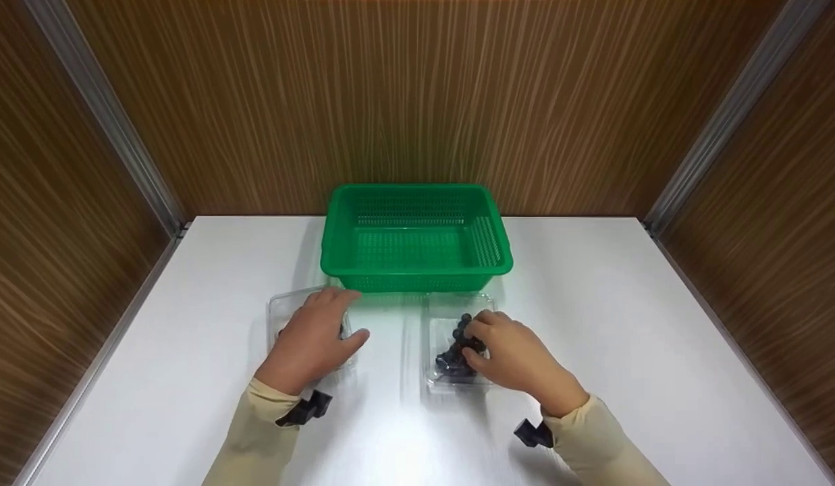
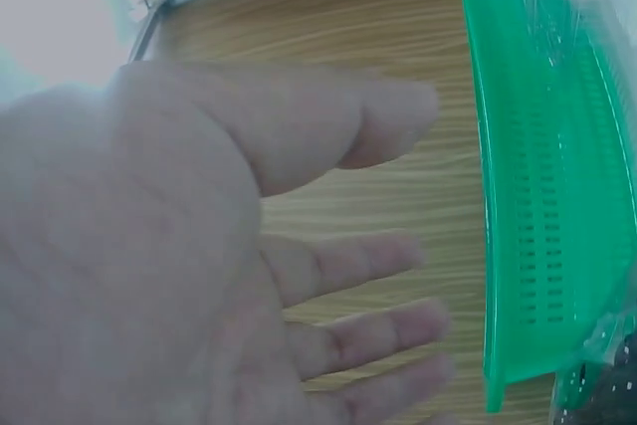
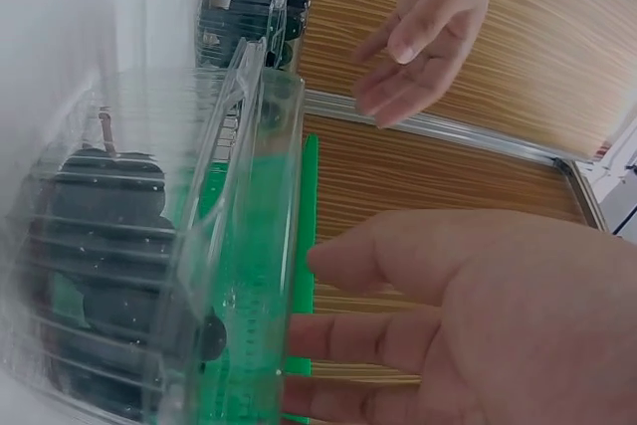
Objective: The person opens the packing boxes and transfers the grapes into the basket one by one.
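Two clear plastic boxes stand side by side on the table. Above the left box (image 1: 278,309) hovers my left hand (image 1: 312,337), fingers extended and thumb spread, hiding most of the dark fruit inside. The left wrist view shows nothing in that palm. A bunch of dark grapes (image 1: 451,361) with a brown stem lies in the right box (image 1: 447,307). Over its edge reaches my right hand (image 1: 512,351), its loosely bent fingers near the bunch. In the right wrist view those fingers look fairly straight above the box rim, holding nothing.
A green plastic basket (image 1: 417,272) with slotted sides stands just behind the boxes, against the wood-patterned back wall (image 1: 417,101). Similar side panels flank the white table (image 1: 593,290). Each sleeve carries a small black mount at the wrist.
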Demonstrator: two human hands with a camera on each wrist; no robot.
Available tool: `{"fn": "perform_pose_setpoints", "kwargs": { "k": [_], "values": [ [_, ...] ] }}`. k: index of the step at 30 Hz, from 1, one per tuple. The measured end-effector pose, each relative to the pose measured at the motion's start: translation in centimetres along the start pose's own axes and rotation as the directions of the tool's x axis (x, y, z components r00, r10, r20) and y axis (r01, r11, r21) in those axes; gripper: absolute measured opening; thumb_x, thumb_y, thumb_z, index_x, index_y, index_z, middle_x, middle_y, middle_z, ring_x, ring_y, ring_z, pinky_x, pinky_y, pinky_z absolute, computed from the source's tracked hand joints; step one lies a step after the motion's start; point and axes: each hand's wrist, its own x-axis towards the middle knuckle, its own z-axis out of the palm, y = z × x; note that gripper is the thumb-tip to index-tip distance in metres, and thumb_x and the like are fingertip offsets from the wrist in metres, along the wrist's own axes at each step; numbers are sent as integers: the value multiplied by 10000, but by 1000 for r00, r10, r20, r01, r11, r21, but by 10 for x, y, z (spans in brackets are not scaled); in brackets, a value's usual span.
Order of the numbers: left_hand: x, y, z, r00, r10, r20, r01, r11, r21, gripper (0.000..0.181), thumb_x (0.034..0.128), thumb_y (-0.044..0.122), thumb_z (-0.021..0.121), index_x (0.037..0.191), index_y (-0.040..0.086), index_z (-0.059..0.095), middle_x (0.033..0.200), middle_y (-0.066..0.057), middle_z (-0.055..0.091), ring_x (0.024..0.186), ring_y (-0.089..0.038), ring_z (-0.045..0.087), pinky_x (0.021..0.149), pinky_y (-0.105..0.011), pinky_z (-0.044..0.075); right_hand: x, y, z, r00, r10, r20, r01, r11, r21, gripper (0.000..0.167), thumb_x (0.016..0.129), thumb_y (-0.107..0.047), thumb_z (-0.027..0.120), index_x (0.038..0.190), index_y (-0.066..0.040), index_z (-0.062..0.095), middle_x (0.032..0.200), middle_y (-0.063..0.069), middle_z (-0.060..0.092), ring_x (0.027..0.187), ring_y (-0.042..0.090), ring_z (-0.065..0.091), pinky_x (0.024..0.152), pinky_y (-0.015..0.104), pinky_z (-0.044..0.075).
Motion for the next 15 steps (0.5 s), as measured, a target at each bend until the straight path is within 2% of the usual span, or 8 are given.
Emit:
{"fn": "perform_pose_setpoints", "kwargs": {
  "k": [4,11,15],
  "values": [
    [0,2,2,999,43,-28,-43,999,-6,571,957,273,736,1451,46,560,1455,-194,537,1399,-387,448,1118,-537,413,-1,-3,1,999,-32,15,32,999,-8,213,934,-241,744,1084,-91,742,1037,41,644,966,236,620,787,437,557],
    [-2,1,6,997,68,-47,-67,998,20,544,950,267,748,1420,51,582,1426,-161,556,1387,-358,459,1135,-508,406,-1,-11,5,994,-105,32,105,994,-14,304,945,-264,736,1175,-66,738,1118,80,655,1052,279,635,867,466,564],
    [-2,1,7,990,102,-98,-101,995,15,511,941,242,756,1389,46,608,1403,-159,573,1370,-353,475,1132,-506,406,0,-14,8,989,-138,44,139,990,-8,343,957,-276,726,1223,-60,724,1189,96,650,1092,287,624,914,469,549]
  ]
}}
